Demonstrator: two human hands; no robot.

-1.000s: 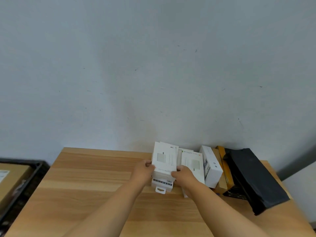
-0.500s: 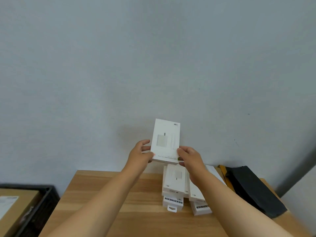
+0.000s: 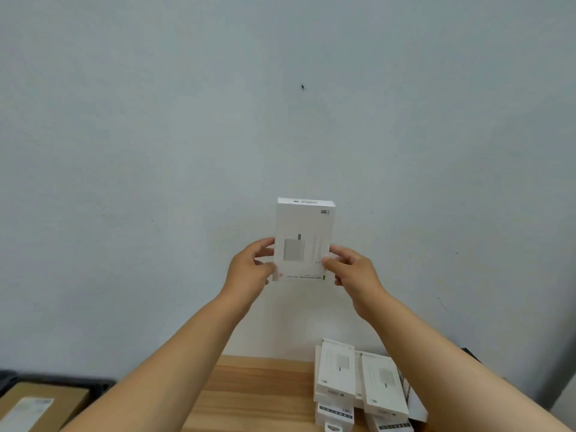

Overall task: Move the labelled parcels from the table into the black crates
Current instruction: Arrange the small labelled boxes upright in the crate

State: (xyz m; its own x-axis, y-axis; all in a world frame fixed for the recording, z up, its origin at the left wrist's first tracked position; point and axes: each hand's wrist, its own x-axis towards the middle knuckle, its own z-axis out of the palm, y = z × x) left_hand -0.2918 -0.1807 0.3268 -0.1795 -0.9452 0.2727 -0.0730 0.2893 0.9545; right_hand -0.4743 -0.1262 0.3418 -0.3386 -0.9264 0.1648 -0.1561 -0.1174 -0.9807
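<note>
Box (image 3: 304,238) upright against the wall — my left hand (image 3: 249,269) and right hand (image 3: 352,269) pinch its side edges, well above the table (image 3: 255,388).

Pale wall (image 3: 187,151), small dark speck (image 3: 303,87)

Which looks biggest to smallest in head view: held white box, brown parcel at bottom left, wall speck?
1. Brown parcel, though cut off by the frame and nearer the camera.
2. Held white box.
3. Wall speck.
</note>
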